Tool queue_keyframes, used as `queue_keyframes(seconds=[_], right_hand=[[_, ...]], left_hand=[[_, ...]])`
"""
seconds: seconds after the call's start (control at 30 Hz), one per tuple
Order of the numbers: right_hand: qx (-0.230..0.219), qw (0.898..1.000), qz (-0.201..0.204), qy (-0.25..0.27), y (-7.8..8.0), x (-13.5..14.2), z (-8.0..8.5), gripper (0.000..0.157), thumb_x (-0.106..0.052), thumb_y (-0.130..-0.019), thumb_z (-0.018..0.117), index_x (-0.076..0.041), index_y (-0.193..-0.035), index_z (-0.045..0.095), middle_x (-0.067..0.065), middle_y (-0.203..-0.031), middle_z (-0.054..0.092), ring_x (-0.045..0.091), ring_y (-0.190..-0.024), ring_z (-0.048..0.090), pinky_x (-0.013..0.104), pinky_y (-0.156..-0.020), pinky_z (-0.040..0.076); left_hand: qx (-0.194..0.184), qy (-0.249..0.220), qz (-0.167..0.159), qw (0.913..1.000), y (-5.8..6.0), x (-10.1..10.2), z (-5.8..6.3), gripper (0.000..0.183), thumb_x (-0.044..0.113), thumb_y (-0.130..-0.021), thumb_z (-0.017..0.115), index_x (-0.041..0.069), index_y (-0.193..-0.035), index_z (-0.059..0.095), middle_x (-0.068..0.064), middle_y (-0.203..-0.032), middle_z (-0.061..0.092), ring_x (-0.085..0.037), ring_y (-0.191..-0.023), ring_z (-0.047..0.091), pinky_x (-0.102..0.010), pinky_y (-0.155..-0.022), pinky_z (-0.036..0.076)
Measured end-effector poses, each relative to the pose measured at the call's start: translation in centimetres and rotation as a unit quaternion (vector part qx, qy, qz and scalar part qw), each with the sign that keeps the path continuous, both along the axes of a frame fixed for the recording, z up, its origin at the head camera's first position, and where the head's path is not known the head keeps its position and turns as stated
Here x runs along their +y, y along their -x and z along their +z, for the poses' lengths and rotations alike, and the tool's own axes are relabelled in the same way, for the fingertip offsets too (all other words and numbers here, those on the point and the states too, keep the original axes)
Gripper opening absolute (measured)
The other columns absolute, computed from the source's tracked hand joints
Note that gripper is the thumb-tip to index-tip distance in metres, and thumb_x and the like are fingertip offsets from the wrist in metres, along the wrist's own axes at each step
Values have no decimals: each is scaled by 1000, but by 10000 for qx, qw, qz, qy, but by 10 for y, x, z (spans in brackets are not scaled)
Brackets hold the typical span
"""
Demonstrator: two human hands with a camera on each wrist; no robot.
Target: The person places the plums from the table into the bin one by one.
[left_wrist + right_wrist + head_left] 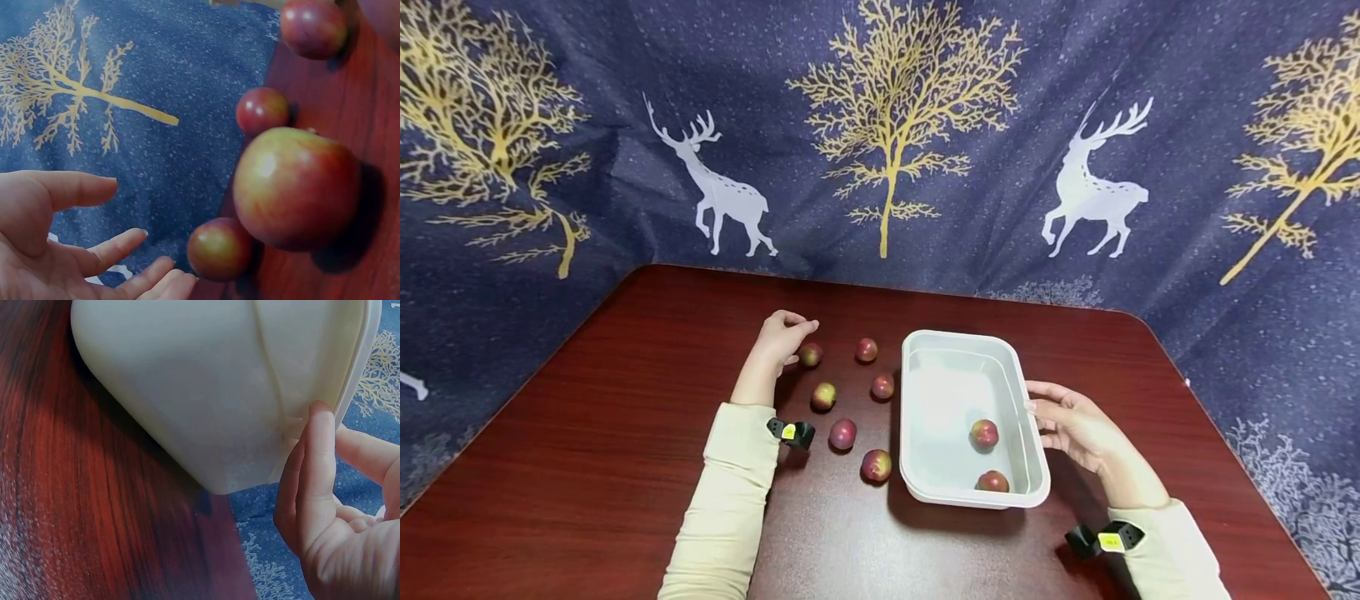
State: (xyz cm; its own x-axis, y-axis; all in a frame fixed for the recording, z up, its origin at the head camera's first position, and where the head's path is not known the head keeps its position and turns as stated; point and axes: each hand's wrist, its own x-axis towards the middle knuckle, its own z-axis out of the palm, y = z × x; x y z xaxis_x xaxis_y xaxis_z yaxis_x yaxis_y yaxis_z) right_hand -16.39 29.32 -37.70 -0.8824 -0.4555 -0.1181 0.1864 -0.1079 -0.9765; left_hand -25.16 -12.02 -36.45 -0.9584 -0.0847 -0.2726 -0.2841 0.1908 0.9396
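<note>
A white plastic container [951, 392] stands on the table with two red-yellow plums inside, one plum [985, 432] above the other [993, 482] near its front right. My right hand [1078, 429] pinches the container's right rim, the thumb and fingers [317, 462] on either side of the rim. Left of the container several loose plums lie on the table. My left hand [780, 340] is over the farthest-left plum [810, 355], thumb and fingers apart with nothing between them. In the left wrist view a plum [220, 249] sits just beyond the fingertips, and a nearer plum [297, 187] looks large.
The dark red wooden table [587, 433] has rounded far corners. Behind it hangs a blue cloth [820, 200] printed with yellow trees and white deer. Between my left arm and the container are more plums, such as a yellowish one [823, 397] and a dark red one [843, 434].
</note>
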Motion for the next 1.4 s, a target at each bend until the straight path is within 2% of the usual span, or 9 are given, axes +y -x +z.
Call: queue_keyframes(seconds=[0.3,0.5,0.8,1.07,1.4], right_hand=[[12,10000,-28,24,0,-1,0,29,-1,-98,45,-22,-114,58,-2,-97,70,10,-82,67,29,-70,58],[18,10000,-62,65,1,0,-1,30,-1,-98,45,-21,-114,58,-2,-96,70,10,-81,67,29,-70,58],[78,9998,11,155,3,1,-3,32,1,-98,43,-21,-115,58,-2,-96,70,10,-80,67,28,-70,58],[74,9998,13,167,3,1,-4,32,1,-98,43,-20,-115,58,-1,-96,70,11,-80,67,28,-70,58],[51,9999,35,160,3,0,-2,32,1,-98,43,-21,-115,59,-1,-96,70,11,-80,67,29,-70,58]], left_hand=[[-185,32,-279,9994,2,-3,-11,42,23,-97,49,-4,-126,35,-23,-142,31,-35,-133,34,-54,-105,38],[-211,101,-462,9987,1,-1,-11,43,24,-97,49,-4,-126,34,-23,-139,32,-35,-132,35,-55,-105,38],[-307,286,-657,9970,4,4,-17,49,13,-95,53,-7,-134,30,-25,-139,32,-36,-129,40,-54,-102,41],[-239,818,-820,9930,4,11,-21,44,4,-91,57,-7,-129,36,-23,-140,31,-32,-118,43,-49,-97,47],[-165,1052,-895,9903,5,11,-21,46,6,-90,60,-7,-129,37,-24,-139,34,-31,-113,47,-46,-95,49]])
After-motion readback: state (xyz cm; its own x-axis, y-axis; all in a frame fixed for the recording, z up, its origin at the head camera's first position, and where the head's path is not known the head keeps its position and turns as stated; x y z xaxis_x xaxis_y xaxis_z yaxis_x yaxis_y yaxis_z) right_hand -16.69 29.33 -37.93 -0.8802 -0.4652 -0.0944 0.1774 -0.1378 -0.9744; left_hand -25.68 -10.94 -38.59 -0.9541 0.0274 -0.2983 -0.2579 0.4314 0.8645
